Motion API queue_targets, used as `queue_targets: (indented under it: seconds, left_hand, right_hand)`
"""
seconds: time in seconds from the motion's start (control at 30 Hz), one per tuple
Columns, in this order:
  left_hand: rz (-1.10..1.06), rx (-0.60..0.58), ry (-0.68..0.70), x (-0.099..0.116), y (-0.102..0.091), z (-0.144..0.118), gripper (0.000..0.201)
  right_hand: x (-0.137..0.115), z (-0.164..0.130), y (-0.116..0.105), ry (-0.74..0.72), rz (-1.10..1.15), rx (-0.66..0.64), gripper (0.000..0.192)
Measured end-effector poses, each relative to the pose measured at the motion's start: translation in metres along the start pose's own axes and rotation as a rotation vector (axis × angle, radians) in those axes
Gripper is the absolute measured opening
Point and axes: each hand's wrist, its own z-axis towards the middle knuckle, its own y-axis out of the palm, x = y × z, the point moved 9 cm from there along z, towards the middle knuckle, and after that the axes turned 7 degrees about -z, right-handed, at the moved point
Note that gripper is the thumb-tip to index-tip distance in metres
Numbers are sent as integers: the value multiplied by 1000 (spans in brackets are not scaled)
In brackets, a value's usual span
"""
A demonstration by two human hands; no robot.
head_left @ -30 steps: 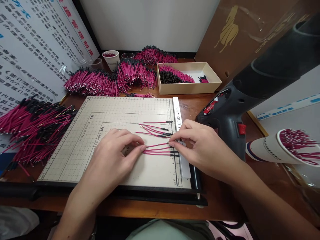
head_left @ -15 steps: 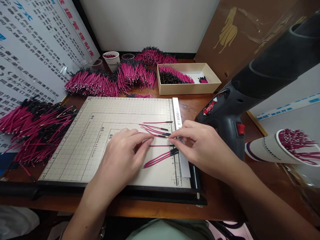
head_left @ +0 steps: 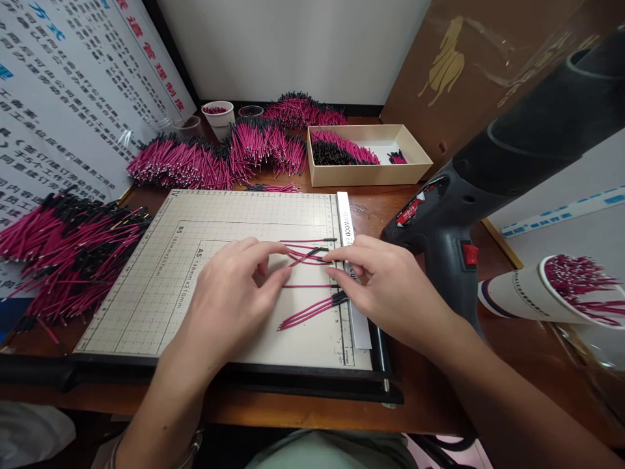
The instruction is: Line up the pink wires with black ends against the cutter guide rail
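Wires (head_left: 312, 311) lie bunched nearest on the gridded board (head_left: 293, 348), black ends to the right; a lone wire (head_left: 310, 286) rests just beyond. Here's the left hand (head_left: 234, 283), grip parted, a gap between thumb and forefinger, no hold visible. Right hand (head_left: 390, 283): narrower grip, close by the black ends, and I can't tell whether anything is in it. And the change! Between the hands a slanting wire (head_left: 303, 258) now crosses the far wires (head_left: 305, 241), so that group looks less orderly. Beyond, an open box (head_left: 361, 174) and pink-black heaps (head_left: 180, 163) sit on the bench (head_left: 364, 212).
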Motion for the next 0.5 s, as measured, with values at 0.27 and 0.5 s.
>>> queue_targets:
  seconds: [0.27,0.5]
  left_hand:
    - [43,-20,-52,-7,-1,-1,18]
    - [149,103,-69,-6,-12,2,15]
  right_hand:
    - [2,2,3,64,-6,-67,3]
    - [1,3,4,40,-9,-56,5]
